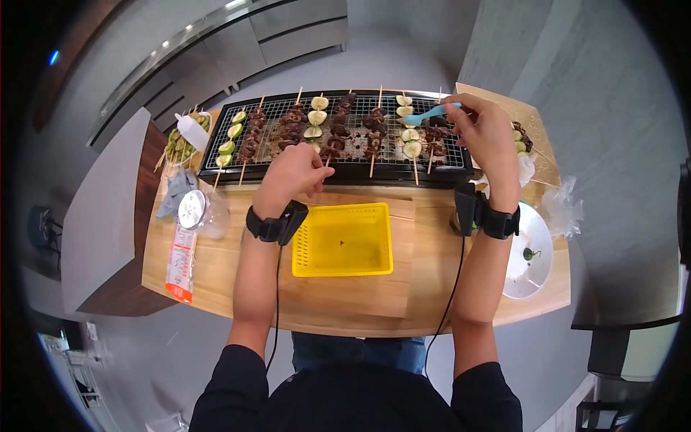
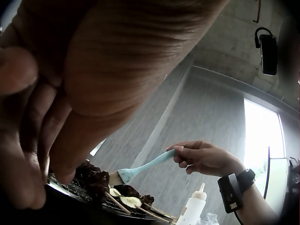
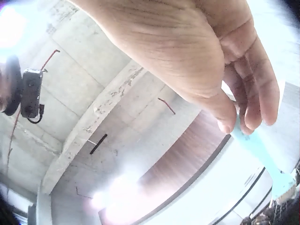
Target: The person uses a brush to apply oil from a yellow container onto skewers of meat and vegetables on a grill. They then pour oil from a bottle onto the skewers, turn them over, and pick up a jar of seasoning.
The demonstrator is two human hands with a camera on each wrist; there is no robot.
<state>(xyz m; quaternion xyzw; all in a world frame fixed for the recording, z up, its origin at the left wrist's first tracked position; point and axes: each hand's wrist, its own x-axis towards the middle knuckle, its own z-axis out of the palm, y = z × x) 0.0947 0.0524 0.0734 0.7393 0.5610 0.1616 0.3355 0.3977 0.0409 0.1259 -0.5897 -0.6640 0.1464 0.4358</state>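
Observation:
My left hand (image 1: 291,175) is at the grill's front edge, thumb and fingertips pinching the stick end of a dark meat skewer (image 1: 337,137). In my right hand (image 1: 488,129) is a light-blue basting brush (image 1: 434,113), held by its handle over the right part of the grill (image 1: 288,176). Its bristles overlap a skewer of pale zucchini slices (image 1: 412,148) in the head view. The right wrist view shows the brush (image 3: 255,145) pinched between thumb and fingers. More meat skewers (image 1: 253,133) and a green-edged zucchini skewer (image 1: 226,147) lie across the wire rack.
In front of the grill, a yellow plastic basket (image 1: 342,271) stands on a wooden board (image 1: 401,288). Left are a shaker jar (image 1: 193,210), a grey cloth (image 1: 175,193), a packet (image 1: 181,263) and a white squeeze bottle (image 1: 191,132). A white bowl (image 1: 536,277) is at right.

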